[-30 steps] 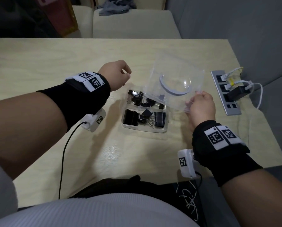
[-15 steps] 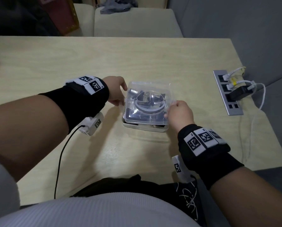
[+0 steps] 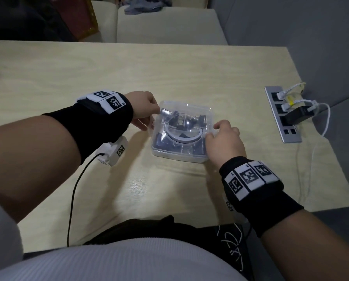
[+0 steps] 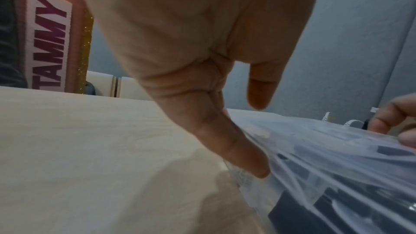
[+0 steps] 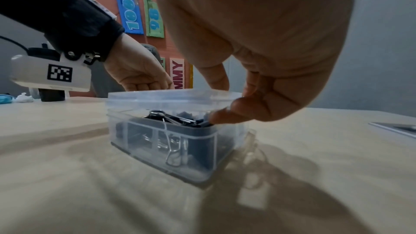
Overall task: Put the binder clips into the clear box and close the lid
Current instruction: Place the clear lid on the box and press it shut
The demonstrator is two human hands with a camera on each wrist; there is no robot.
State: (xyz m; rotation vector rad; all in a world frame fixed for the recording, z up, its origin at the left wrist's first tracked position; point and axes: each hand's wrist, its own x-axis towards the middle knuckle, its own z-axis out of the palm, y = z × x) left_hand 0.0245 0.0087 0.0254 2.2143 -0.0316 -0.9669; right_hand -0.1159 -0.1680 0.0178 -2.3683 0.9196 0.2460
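The clear box (image 3: 181,153) sits mid-table with its lid (image 3: 186,110) down over it. Several black binder clips (image 5: 171,122) lie inside, seen through the walls. My left hand (image 3: 153,118) is at the box's left side, where a straight finger (image 4: 243,154) presses against the wall while the thumb (image 4: 261,86) hangs just above the lid. My right hand (image 3: 212,132) pinches the box's right edge, with the thumb (image 5: 225,115) against the side under the lid rim and a finger (image 5: 216,79) on top of the lid.
A grey power strip (image 3: 283,116) with a black adapter and white cables lies at the table's right edge. A black cable (image 3: 74,191) trails from my left wrist camera across the near table. Pale chairs (image 3: 165,25) stand beyond the far edge.
The lid, held up and open by my right hand a second ago, has swung down onto the box. My left hand has come from above the table to the box's left side.
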